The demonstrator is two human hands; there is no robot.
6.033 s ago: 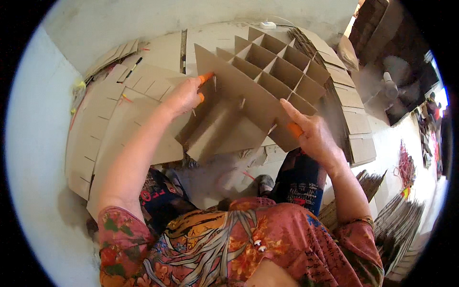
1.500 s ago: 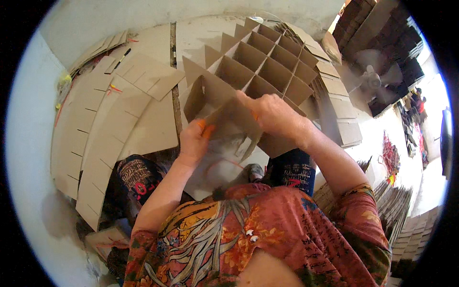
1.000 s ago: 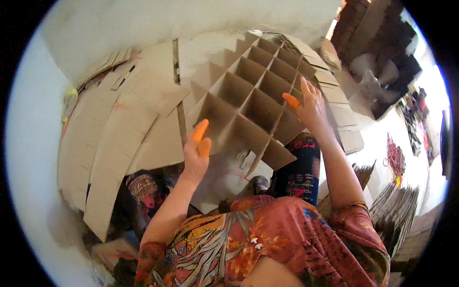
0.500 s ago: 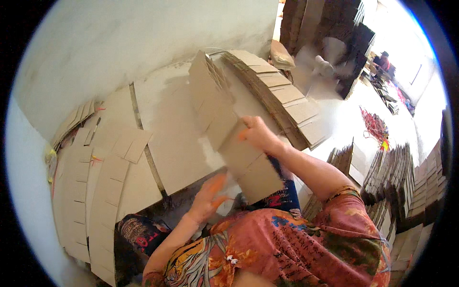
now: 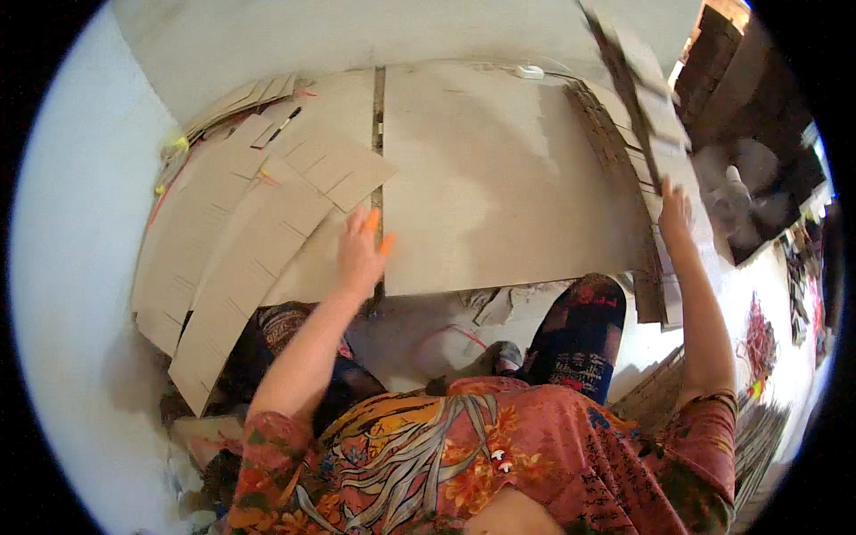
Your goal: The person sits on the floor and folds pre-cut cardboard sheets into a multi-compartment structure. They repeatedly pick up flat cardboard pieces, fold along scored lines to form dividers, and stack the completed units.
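My right hand (image 5: 678, 214) is at the right side of the table, its fingers closed on the near end of a folded cardboard divider (image 5: 637, 89). The divider is tilted and smeared by motion, above a long stack of slotted cardboard dividers (image 5: 615, 156). My left hand (image 5: 361, 254), with orange covers on some fingertips, hovers over the table's left part with fingers apart and nothing in them. Beside it on the left lie slotted cardboard strips (image 5: 254, 236), fanned out in overlapping piles.
The pale tabletop (image 5: 490, 178) has a dark gap (image 5: 379, 134) across it. A black pen (image 5: 285, 123) lies on the strips; a small white box (image 5: 529, 71) sits by the wall. A fan (image 5: 736, 183) and tall cardboard piles (image 5: 749, 80) stand at right.
My right hand has carried the cardboard divider from the table's middle to above the right-hand stack. My left hand has reached forward towards the strips. The view has turned left.
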